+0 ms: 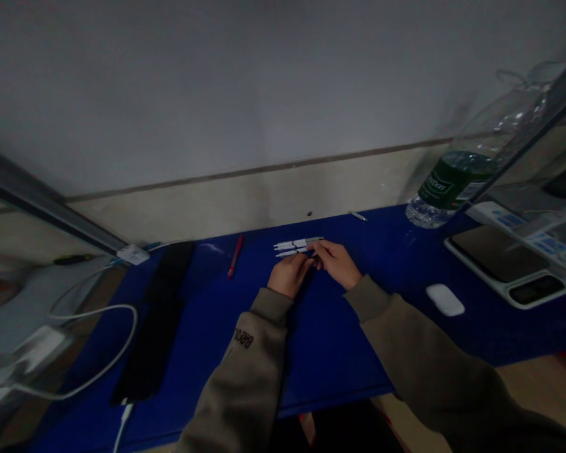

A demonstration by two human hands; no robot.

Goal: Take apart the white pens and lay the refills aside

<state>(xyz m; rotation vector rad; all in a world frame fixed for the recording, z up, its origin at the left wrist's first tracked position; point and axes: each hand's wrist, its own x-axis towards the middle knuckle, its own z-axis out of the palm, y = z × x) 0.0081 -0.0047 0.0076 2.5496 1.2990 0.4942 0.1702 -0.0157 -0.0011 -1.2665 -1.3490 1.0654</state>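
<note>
My left hand [288, 275] and my right hand [339, 264] meet over the blue table, fingertips close together in a pinch. Whatever lies between the fingers is too small and dark to make out. Just beyond the fingertips, white pens [290, 244] lie side by side, one with a grey tip pointing right. The nearest white pen [287, 253] runs in behind my left fingers, and I cannot tell whether it is touched or held. To the left of the hands, a red pen [234, 257] lies apart on the table.
At the left are a black phone [148, 352] and a white cable [134, 327]. On the right stand a large clear bottle [457, 179], a kitchen scale [500, 261] and a small white case [445, 299]. A small pen-like piece [358, 216] lies near the wall [264, 198].
</note>
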